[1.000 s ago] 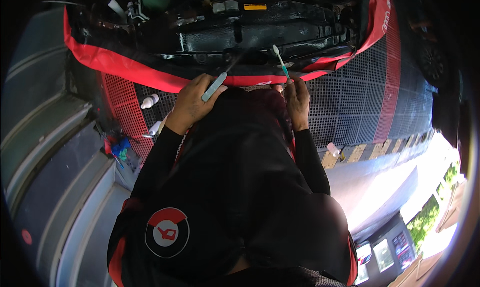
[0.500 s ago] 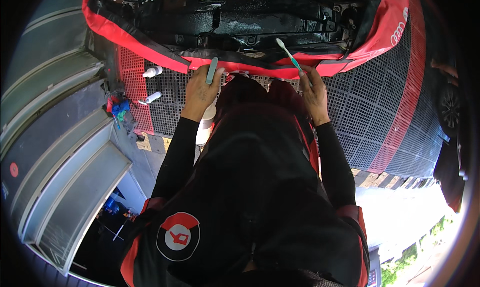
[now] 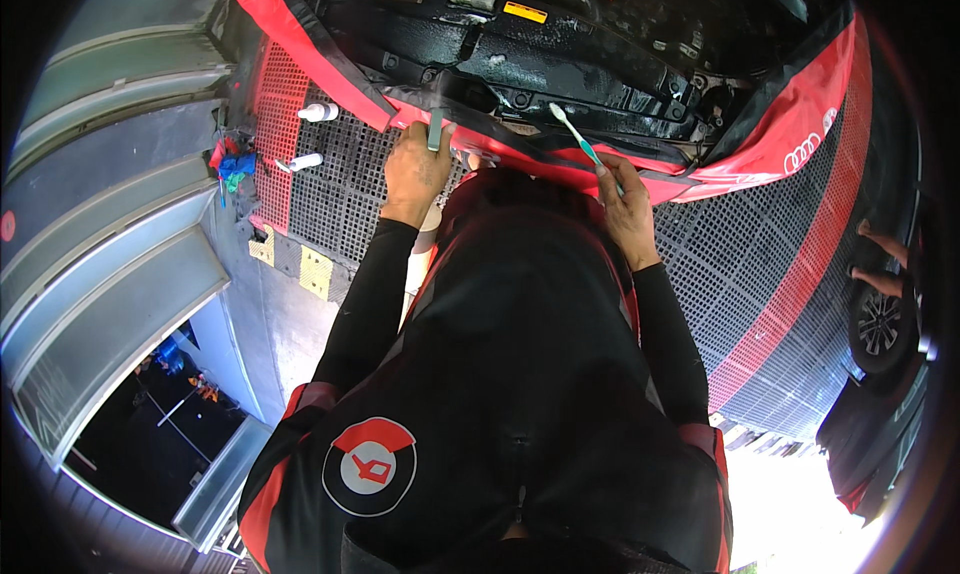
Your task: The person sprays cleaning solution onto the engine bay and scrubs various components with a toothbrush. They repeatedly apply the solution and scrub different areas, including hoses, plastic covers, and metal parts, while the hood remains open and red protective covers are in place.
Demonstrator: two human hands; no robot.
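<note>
My left hand (image 3: pixel 414 174) is closed on a slim grey-green handle (image 3: pixel 436 132); the rest of that tool is not visible. Between the fingers of my right hand (image 3: pixel 628 209) is a toothbrush (image 3: pixel 578 140), its white bristle head pointing up and left over the edge of the engine bay. Both hands are at the red cover (image 3: pixel 740 169) with black trim that drapes over the car's front. Beyond them lies the wet black panel (image 3: pixel 560 69) of the engine bay, with patches of whitish foam or water on it.
Two white bottles, one upper (image 3: pixel 320 112) and one lower (image 3: pixel 306 162), lie on the grid floor mat (image 3: pixel 345 174) at left. Coloured cloths (image 3: pixel 235 169) are by the wall. A pale container (image 3: pixel 424 236) stands beside my left forearm. Another vehicle's wheel (image 3: pixel 880 319) and a person's limbs (image 3: pixel 884 259) appear far right.
The view has turned, so the car's front sits tilted and further right. My hands keep hold of the toothbrush and the grey-green handle, which now stands more upright.
</note>
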